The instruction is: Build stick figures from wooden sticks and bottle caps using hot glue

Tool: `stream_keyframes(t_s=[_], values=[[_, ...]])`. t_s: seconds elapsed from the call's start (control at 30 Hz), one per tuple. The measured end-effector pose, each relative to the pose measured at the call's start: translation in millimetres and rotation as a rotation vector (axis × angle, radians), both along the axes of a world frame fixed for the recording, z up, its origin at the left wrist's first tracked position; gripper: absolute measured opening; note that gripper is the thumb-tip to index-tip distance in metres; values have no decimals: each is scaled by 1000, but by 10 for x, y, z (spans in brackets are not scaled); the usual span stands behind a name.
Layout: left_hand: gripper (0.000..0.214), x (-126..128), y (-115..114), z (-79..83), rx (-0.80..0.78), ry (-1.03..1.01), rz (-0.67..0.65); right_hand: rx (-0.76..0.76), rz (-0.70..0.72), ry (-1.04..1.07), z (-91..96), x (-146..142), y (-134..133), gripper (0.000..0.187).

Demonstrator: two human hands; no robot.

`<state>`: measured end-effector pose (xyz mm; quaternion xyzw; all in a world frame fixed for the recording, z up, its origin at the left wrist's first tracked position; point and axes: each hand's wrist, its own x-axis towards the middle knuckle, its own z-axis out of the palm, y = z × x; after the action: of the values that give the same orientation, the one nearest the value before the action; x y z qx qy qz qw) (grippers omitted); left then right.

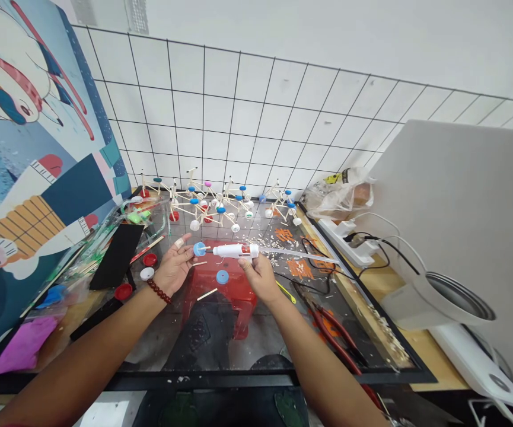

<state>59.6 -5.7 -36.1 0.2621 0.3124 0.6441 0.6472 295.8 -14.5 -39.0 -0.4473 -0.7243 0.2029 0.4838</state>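
Stick models (212, 204) behind glue gun (235, 251)

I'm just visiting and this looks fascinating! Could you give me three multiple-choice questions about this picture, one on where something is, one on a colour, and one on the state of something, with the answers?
1. Place: which hand holds the white hot glue gun?
A) left
B) right
C) neither

2. Colour: what colour is the round cap lying on the red plastic stool?
A) green
B) yellow
C) blue

3. State: how are the red-handled pliers placed?
A) lying on the dark work surface
B) gripped in a hand
C) hanging on the wall

Answers:
1. B: the right hand grips the gun, while the left hand holds a blue cap near its nozzle.
2. C: a blue disc shows against the stool's red top.
3. A: they lie beside the right forearm, with neither hand on them.
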Motion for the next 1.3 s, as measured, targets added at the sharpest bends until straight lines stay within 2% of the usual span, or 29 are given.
stream_keyframes(t_s=[0.53, 0.9, 1.3], values=[[54, 42, -66, 76, -25, 11, -69, 27, -27, 49, 24, -8, -9, 32], [51, 37, -77, 41, -13, 24, -123, 97, -63, 3, 16, -2, -20, 36], [52, 22, -57, -17, -8, 48, -144, 65, -42, -38, -46, -7, -8, 39]])
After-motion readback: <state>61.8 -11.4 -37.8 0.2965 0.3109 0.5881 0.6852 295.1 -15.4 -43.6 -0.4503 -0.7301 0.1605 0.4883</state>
